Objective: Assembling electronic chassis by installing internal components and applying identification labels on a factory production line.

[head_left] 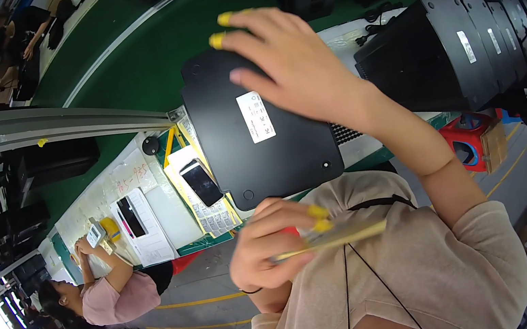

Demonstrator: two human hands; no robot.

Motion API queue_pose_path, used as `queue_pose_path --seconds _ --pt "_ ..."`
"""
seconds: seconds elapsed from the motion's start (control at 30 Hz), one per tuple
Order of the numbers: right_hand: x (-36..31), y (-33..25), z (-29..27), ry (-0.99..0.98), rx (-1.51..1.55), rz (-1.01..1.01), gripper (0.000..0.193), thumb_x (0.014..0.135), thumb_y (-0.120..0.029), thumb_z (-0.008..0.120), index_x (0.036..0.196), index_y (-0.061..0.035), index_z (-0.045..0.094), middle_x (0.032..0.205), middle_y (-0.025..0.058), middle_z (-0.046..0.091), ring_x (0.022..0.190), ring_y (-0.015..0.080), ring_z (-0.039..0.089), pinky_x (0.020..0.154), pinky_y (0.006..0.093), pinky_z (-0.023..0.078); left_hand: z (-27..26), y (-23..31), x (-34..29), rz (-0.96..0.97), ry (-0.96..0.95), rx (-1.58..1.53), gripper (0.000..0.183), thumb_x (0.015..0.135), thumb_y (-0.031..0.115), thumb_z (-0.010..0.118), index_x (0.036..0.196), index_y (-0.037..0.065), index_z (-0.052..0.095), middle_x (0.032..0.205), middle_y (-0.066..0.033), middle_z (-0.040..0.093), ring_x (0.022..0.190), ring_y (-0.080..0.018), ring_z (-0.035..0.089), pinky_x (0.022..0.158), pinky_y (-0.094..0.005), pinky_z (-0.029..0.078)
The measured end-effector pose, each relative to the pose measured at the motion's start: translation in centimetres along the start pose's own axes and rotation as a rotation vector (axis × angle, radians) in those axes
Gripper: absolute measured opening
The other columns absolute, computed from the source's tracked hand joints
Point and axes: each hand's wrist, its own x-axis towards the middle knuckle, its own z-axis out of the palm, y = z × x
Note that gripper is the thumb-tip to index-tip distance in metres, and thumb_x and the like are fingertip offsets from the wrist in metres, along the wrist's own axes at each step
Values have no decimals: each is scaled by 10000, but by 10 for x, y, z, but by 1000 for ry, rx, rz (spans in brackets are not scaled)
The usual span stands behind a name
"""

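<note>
Right hand: fingers spread loosely over the black case, a couple reaching past its far edge. Doesn't seem to grip anything, and we honestly can't tell if it's touching.
Left hand: curled in front of our shirt, pinching a thin yellow-edged sheet. Too blurry for us to say what it is. Looks held by one end, which leaves the rest sticking out freely to the right.
Finger covers: yellow, on fingertips of both hands, probably for grip or protection.
Black case: right in front of us on the bench, flat face up, which we'd guess keeps that face easy to get at.
White label: on that face, turned sideways, dark print plus tiny symbols, too small for us to read properly.
Phone: just left of the case, over printed paper, probably parked there for easy reach.
Red handwriting: scrawled farther left along the bench.
Other cases: lined up on our right, white labels facing the same way, likely so they're easy to check.
Co-worker: far left, hands at the bench.
</note>
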Motion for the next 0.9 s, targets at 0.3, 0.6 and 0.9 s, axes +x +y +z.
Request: queue_pose_path --seconds 0.3,0.6,0.9 --pt "-56 -6 -20 -138 1050 814 600 932 -154 585 1427 -53 261 933 70 598 862 125 581 806 260 445 -61 -84 -143 -311 1525 -279 365 961 359 425 1168 79 533 1133 -89 574 1001 -231 568 918 -399 416" --pt "-37 -11 -21 -18 1416 992 712 900 -202 612 1473 -63 212 992 88 587 919 128 582 793 244 473 -2 -228 -208 -739 1709 23 412 934 265 565 1221 -9 453 1160 -126 537 1033 -255 553 876 -419 450" --pt "-53 33 -40 -89 1214 989 558 902 -275 594 1386 -68 409 1009 78 617 887 94 602 734 218 498 14 -227 -148 -541 823 938 244 782 43 603 1015 -31 595 1028 -213 587 944 -380 546 835 -444 426"
